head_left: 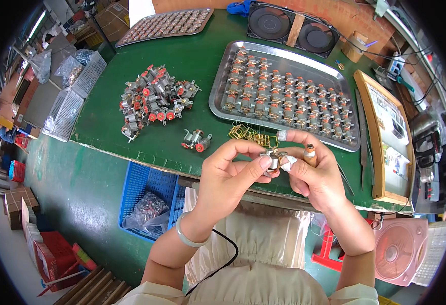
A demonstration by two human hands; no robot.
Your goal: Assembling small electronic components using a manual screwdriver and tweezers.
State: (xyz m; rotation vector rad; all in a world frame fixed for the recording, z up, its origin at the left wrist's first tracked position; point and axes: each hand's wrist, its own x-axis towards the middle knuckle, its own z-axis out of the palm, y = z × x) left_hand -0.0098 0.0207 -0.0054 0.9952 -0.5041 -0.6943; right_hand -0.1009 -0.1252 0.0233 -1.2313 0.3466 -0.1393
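My left hand pinches a small metal cylinder part between thumb and fingers, above the near edge of the green table. My right hand meets it there, with thumb and index finger wrapped in white tape. A wooden-handled tool is held in the right hand's curled fingers; its working end is hidden. Just beyond the hands lies a heap of brass wire frames. A few loose cylinder parts with orange-red ends lie left of them, with a larger pile farther back.
A metal tray holds rows of similar parts beyond my hands; another filled tray sits at the far left. Two black fans stand behind. A wood-framed board leans right. Below are a blue crate and pink fan.
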